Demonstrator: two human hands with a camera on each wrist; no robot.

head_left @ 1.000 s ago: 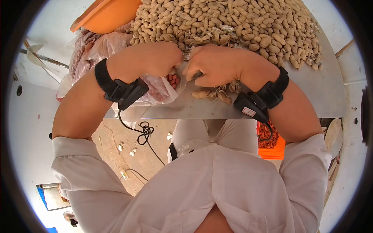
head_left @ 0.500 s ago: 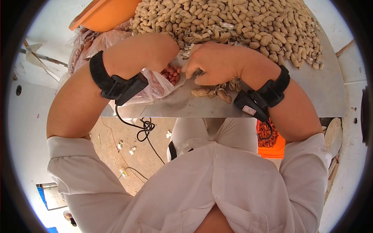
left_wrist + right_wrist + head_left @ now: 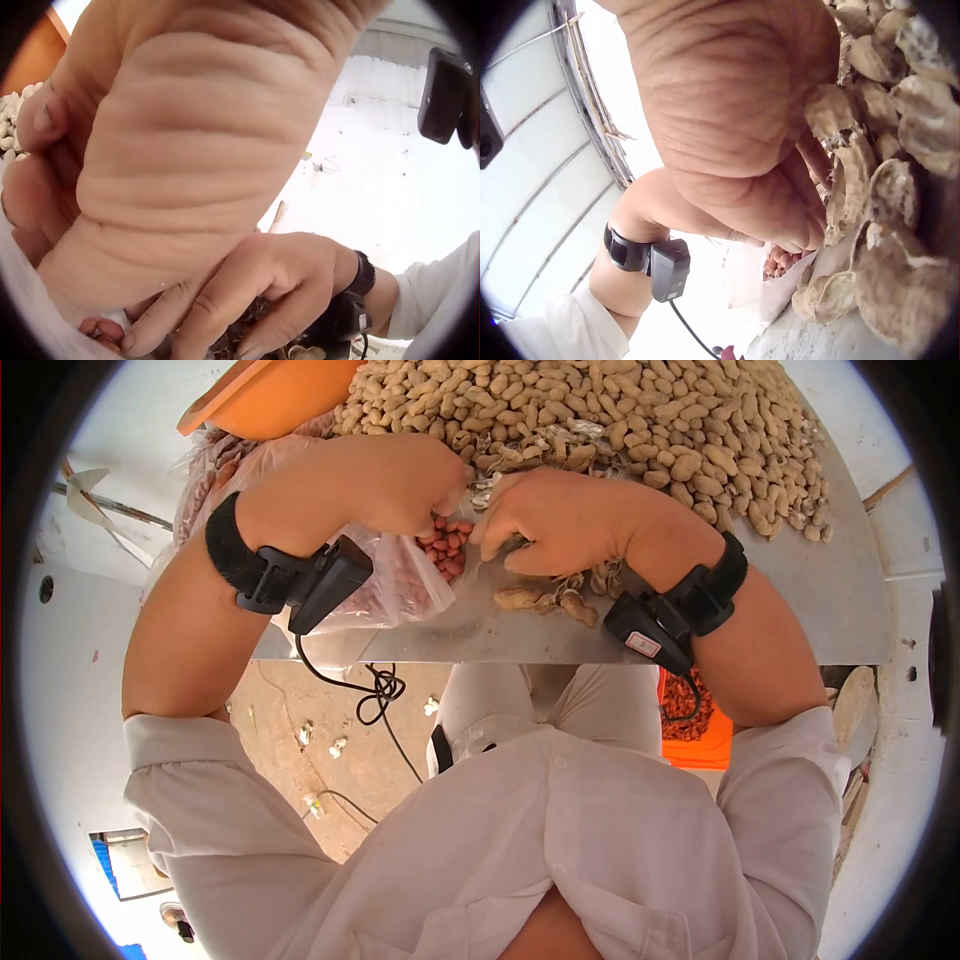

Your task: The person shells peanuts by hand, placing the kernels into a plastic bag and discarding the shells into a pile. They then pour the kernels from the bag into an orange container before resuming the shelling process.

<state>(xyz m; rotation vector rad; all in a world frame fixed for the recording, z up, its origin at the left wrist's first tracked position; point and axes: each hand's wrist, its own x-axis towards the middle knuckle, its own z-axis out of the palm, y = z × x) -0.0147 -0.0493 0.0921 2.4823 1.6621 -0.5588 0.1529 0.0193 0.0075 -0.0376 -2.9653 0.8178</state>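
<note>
In the head view my left hand [image 3: 410,485] is bent inward beside the peanut heap, fingers curled and fingertips largely hidden behind the hand. Below it, red peanut kernels [image 3: 447,548] lie at the mouth of a clear plastic bag [image 3: 385,585]. My right hand [image 3: 560,525] rests low over the table, fingers curved toward the kernels. Split peanut shells [image 3: 900,202] crowd its palm side in the right wrist view. In the left wrist view its fingertips [image 3: 135,341] come down right beside the kernels; I cannot tell what its fingers hold.
A large heap of unshelled peanuts [image 3: 680,435] covers the back of the metal table [image 3: 840,590]. An orange basin [image 3: 270,400] stands at back left. Below the table's front edge sits an orange container [image 3: 700,745] of reddish pieces. A cable [image 3: 385,690] hangs from my left wrist.
My left hand has moved up and away from the kernels toward the heap, so more kernels show. The right hand has stayed in place over the shells.
</note>
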